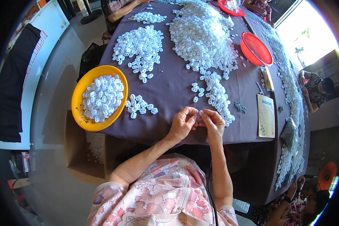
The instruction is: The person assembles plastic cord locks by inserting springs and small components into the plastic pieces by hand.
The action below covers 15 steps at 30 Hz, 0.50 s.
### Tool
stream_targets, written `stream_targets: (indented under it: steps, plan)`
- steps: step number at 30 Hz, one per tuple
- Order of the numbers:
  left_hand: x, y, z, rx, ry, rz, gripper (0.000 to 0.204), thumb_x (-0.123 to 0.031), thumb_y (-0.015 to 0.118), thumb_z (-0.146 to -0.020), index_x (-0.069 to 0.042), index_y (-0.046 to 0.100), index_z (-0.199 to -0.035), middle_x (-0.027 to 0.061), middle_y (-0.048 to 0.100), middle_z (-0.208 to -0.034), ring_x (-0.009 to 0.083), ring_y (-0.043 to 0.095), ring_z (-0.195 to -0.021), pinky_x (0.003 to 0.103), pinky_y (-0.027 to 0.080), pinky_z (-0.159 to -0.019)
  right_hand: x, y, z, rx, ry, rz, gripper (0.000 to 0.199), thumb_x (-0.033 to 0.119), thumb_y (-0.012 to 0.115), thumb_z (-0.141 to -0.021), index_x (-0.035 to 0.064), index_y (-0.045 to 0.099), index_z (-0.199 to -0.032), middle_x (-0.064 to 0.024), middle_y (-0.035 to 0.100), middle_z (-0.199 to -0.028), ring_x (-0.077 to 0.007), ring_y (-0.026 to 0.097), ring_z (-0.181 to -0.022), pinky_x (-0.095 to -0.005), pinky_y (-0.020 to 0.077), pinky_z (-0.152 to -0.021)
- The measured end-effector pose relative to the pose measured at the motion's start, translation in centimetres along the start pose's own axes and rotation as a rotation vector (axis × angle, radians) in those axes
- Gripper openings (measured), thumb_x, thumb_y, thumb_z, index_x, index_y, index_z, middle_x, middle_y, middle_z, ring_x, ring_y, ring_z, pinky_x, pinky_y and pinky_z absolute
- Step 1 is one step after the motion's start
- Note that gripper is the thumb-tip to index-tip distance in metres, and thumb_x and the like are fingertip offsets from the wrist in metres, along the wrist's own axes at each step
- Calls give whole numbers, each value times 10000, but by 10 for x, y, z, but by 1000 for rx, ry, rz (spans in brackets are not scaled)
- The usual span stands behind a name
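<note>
Near the table's front edge my two hands almost meet. My right hand (214,126) pinches a small white oval plastic piece (201,112) between thumb and fingertips. Just beside it, my left hand (182,123) is closed in a pinch; whatever is in its fingertips is too small to make out. Right beyond my hands a narrow strip of the same white pieces (216,90) runs toward a large heap (199,35). A small group of white pieces (141,104) lies left of my hands, by a yellow bowl (78,109) filled with more of them.
Another pile (139,45) sits farther left on the dark tablecloth (165,86). To the right lie a dark green tangle (240,107), a notebook (266,116) and a red basket (256,49). A cardboard box (83,150) stands below the table's left corner. Other people sit around the table.
</note>
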State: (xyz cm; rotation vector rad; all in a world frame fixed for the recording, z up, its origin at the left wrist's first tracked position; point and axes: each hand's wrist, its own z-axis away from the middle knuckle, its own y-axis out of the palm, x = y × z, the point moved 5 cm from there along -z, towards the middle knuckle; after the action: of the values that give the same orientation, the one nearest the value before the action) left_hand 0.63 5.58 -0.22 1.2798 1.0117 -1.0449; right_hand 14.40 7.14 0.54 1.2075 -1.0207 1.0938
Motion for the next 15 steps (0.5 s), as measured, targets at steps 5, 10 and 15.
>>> stream_targets:
  steps: [5,10,15]
  plan:
    - [0,1,0,8,11,-5,108,-10,524,-926,-3,579,-1019,43,620,-848,86,602,-664,225,519,-561,-3,-2,3,20,-33,-4,170,0,640,-867,-5,664,-1035,-33,672,-889,-86,639,-752,-207,535,-632]
    - [-3,1,1,7,17,-35,113,-3,521,-927,-5,577,-1025,43,622,-853,86,605,-668,224,519,-560,-4,-3,2,25,-36,0,176,-14,635,-866,-8,662,-1039,-35,671,-903,-82,634,-765,-206,534,-645]
    - [-4,1,1,4,19,-36,117,-4,525,-928,-4,575,-1034,44,626,-857,86,613,-682,222,523,-568,-3,-2,3,45,-66,25,174,-13,637,-865,-8,663,-1037,-34,673,-896,-71,625,-754,-198,529,-650]
